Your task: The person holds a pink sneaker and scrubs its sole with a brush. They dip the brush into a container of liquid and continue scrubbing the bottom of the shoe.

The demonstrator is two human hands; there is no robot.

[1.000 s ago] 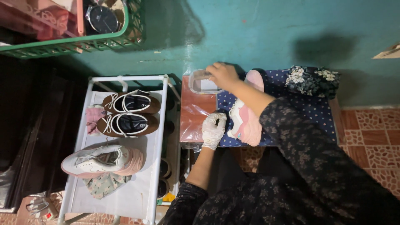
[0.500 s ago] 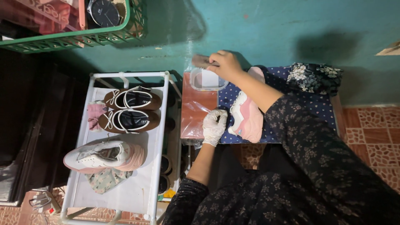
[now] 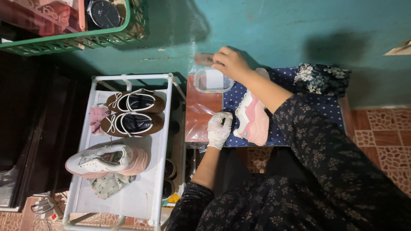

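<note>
My right hand (image 3: 231, 64) is raised above a clear plastic container (image 3: 212, 81) and grips a small brush (image 3: 204, 58), of which only one end shows. My left hand (image 3: 219, 128), in a white glove, rests on the small table by the toe of a pink and white sneaker (image 3: 252, 118). The sneaker lies on a blue dotted cloth (image 3: 321, 109). A reddish plastic sheet (image 3: 202, 111) covers the table's left part under the container.
A white shoe rack (image 3: 160, 128) on the left holds a brown pair of shoes (image 3: 135, 112), a matching pink and white sneaker (image 3: 107, 160) and cloths. A green basket (image 3: 77, 40) with a wristwatch sits at the top left. A dark floral cloth (image 3: 321, 79) lies at the table's far right.
My right hand has lifted off the clear container and moved up towards the wall with the brush. The gloved left hand stays by the sneaker.
</note>
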